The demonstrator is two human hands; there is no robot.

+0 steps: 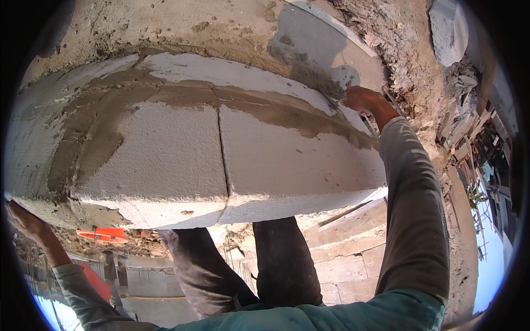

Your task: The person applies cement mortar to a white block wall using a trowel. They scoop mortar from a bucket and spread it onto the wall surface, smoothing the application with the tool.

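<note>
A low wall of pale, rough-faced blocks stretches across the view in front of my legs. Wet grey-brown mortar is smeared along its joints and upper face, and a dark vertical seam splits two blocks. At the wall's far right end, my right hand is closed, its fingers curled beside the mortar band; what it grips is too hidden to name. My left hand is by the wall's near left corner, apparently touching the edge, with its fingers partly lost at the dark rim.
Beyond the wall lies a mortar-spattered surface with a grey slab in shadow. Broken rubble and scattered debris line the right side. Below the near edge, an orange object sits left of my legs.
</note>
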